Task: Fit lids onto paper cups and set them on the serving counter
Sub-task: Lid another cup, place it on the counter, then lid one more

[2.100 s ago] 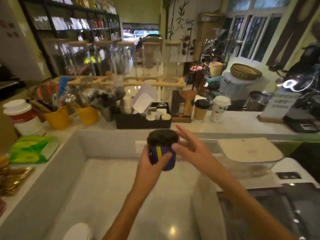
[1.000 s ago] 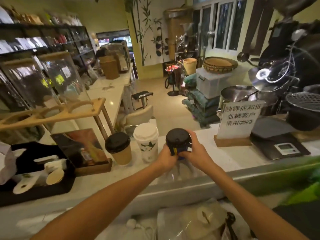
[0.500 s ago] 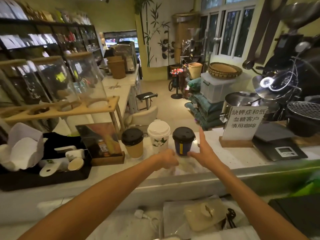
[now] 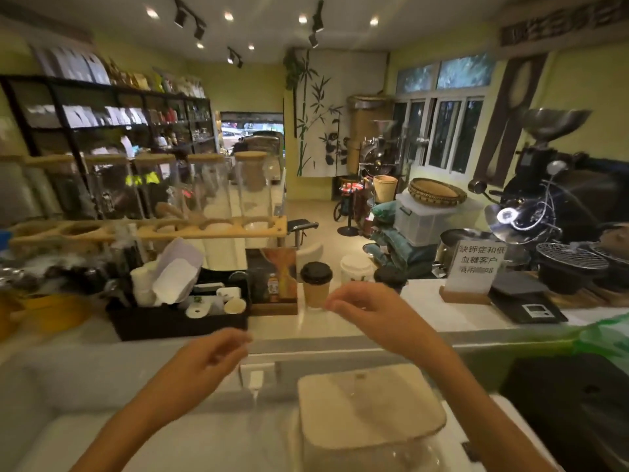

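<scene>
Three lidded paper cups stand in a row on the white serving counter [image 4: 425, 303]: a brown cup with a black lid [image 4: 316, 284], a white cup with a white lid [image 4: 356, 269], and a blue cup with a black lid [image 4: 390, 276], partly hidden behind my right hand. My right hand [image 4: 369, 313] hovers in front of the cups, empty, with fingers loosely curled and apart. My left hand [image 4: 211, 356] is lower and nearer, over the counter's inner edge, also empty with relaxed fingers. Neither hand touches a cup.
A black organiser tray [image 4: 177, 320] with white lids and napkins stands left of the cups. To the right are a sign on a wooden base [image 4: 471, 270] and a black scale [image 4: 529, 306]. A lidded clear container [image 4: 369, 407] sits on the lower worktop below my hands.
The blue cup was carried up and set on the serving counter beside the white cup. Both hands let go and drew back toward me; the camera tilted up.
</scene>
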{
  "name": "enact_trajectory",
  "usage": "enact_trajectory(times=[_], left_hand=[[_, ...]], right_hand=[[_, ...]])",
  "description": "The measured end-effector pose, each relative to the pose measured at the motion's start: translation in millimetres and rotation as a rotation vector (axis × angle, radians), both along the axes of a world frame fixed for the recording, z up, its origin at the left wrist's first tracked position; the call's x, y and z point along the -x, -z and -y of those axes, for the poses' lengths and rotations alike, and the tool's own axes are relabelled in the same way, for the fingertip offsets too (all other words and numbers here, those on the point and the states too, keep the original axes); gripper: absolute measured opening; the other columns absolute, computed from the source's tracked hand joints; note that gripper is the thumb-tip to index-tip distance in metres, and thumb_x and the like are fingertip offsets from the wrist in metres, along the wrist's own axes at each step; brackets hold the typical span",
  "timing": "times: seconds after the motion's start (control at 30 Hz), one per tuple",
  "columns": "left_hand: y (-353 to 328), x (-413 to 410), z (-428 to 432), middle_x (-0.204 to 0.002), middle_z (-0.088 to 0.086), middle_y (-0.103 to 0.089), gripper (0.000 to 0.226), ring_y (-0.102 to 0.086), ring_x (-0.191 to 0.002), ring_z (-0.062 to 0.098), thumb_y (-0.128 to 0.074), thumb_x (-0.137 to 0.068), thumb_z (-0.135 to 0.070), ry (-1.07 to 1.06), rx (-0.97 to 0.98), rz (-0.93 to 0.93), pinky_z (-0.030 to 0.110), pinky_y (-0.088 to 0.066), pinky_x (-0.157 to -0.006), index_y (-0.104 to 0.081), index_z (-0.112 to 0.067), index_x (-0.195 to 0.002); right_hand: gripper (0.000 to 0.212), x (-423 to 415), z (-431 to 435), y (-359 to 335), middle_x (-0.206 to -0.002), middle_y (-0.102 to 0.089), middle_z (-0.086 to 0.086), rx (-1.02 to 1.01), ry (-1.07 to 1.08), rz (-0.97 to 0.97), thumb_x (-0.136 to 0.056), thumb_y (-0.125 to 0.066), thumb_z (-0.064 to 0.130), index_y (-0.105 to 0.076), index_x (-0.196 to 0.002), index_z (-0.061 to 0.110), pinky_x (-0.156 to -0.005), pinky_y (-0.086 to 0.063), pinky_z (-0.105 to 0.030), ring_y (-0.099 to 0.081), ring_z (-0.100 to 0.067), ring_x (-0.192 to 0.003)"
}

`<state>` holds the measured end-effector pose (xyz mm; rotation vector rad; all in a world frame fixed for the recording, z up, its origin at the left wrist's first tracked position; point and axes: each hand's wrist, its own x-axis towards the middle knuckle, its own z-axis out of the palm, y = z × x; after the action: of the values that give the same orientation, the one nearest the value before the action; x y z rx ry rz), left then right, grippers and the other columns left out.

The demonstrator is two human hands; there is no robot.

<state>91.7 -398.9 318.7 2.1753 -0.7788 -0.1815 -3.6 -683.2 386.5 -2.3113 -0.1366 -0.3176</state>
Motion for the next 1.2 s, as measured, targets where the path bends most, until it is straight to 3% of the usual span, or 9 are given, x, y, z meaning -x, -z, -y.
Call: enact_trajectory(times=[0.2, 0.37, 0.53, 0.67, 0.8, 0.87, 0.93, 1.03, 1.2], left_hand=[[101.8, 44.5, -205.2, -0.108, -0.024, -0.072, 0.032, -0.067, -0.106, 0.005, -0.066, -0.093, -0.021, -0.298, -0.072, -0.013, 0.024, -0.05, -0.088, -0.067, -0.052, -0.1], [185.7, 87.4, -324.9, -0.152, 0.004, -0.044, 0.062, -0.04, -0.14, 0.023, -0.069, -0.091, -0.03, -0.513, -0.3, -0.147, 0.025, -0.028, -0.109, -0.044, -0.016, -0.146], [254.6, 109.2, -381.5, -0.166, 0.011, 0.001, 0.119, 0.0, -0.154, 0.032, -0.076, -0.077, -0.054, -0.521, -0.527, -0.407, 0.043, -0.007, -0.124, 0.004, -0.017, -0.157], [280.0, 113.1, -393.9, -0.166, 0.009, 0.004, 0.126, 0.002, -0.154, 0.03, -0.084, -0.074, -0.039, -0.459, -0.323, -0.534, 0.05, -0.01, -0.124, 0.007, -0.015, -0.157], [276.8, 110.7, -383.6, -0.15, 0.023, -0.044, 0.078, -0.042, -0.14, 0.037, -0.082, -0.081, -0.026, -0.515, 0.045, -0.527, 0.053, -0.035, -0.115, -0.042, -0.001, -0.143], [263.8, 108.7, -372.8, -0.136, -0.008, -0.061, 0.068, -0.057, -0.127, 0.012, -0.086, -0.073, -0.033, -0.538, 0.143, -0.434, 0.033, -0.046, -0.108, -0.053, -0.031, -0.133], [240.6, 100.1, -353.9, -0.122, -0.02, -0.065, 0.067, -0.061, -0.115, 0.001, -0.089, -0.067, -0.038, -0.499, 0.196, -0.352, 0.027, -0.051, -0.098, -0.055, -0.041, -0.125], [186.9, 77.8, -304.9, -0.123, -0.023, -0.061, 0.066, -0.06, -0.116, 0.002, -0.086, -0.07, -0.038, -0.38, 0.252, -0.291, 0.04, -0.053, -0.101, -0.052, -0.045, -0.126], [64.0, 49.0, -175.8, -0.133, -0.022, -0.055, 0.073, -0.057, -0.121, 0.001, -0.085, -0.071, -0.035, -0.206, 0.388, -0.089, 0.027, -0.054, -0.097, -0.044, -0.059, -0.126]], right_hand=[[0.015, -6.8, -190.8, 53.3, -0.1, -0.072, 0.008, -0.12, -0.291, -0.114, -0.094, -0.061, 0.022, -0.074, -0.1, 0.023, -0.085, -0.054, -0.026, -0.067, -0.006, -0.092], [0.025, -31.3, -325.9, 187.4, -0.112, -0.067, 0.003, -0.131, -0.341, -0.369, -0.093, -0.063, 0.01, -0.068, -0.118, 0.012, -0.082, -0.045, -0.01, -0.064, 0.001, -0.095], [0.081, -22.5, -416.3, 317.4, -0.161, -0.022, -0.002, 0.037, -0.449, -0.674, -0.091, -0.067, 0.019, -0.016, -0.154, 0.021, -0.111, -0.029, -0.025, -0.032, -0.022, -0.143], [0.094, -8.2, -465.0, 353.7, -0.162, -0.012, -0.004, -0.066, -0.502, -0.782, -0.089, -0.067, 0.005, -0.001, -0.154, 0.014, -0.105, -0.025, -0.014, -0.022, -0.019, -0.145], [0.086, 0.3, -483.8, 349.6, -0.151, -0.025, 0.007, -0.231, -0.499, -0.744, -0.086, -0.06, -0.002, -0.008, -0.145, 0.032, -0.104, -0.033, -0.019, -0.029, -0.011, -0.137], [0.084, 0.5, -475.9, 337.3, -0.148, -0.028, 0.014, -0.256, -0.45, -0.69, -0.084, -0.059, -0.003, -0.014, -0.141, 0.037, -0.105, -0.027, -0.016, -0.03, -0.01, -0.139], [0.076, -4.4, -453.5, 317.5, -0.148, -0.033, 0.016, -0.26, -0.389, -0.586, -0.087, -0.063, 0.0, -0.024, -0.141, 0.035, -0.106, -0.03, -0.012, -0.034, -0.011, -0.139], [0.072, -17.5, -398.9, 262.6, -0.145, -0.039, -0.002, -0.231, -0.285, -0.439, -0.088, -0.067, 0.008, -0.03, -0.145, 0.031, -0.109, -0.042, -0.036, -0.04, -0.02, -0.135], [0.079, -22.7, -270.6, 126.1, -0.139, -0.037, -0.007, -0.247, -0.137, -0.175, -0.084, -0.073, 0.009, -0.029, -0.146, 0.033, -0.103, -0.046, -0.033, -0.046, -0.021, -0.128]])
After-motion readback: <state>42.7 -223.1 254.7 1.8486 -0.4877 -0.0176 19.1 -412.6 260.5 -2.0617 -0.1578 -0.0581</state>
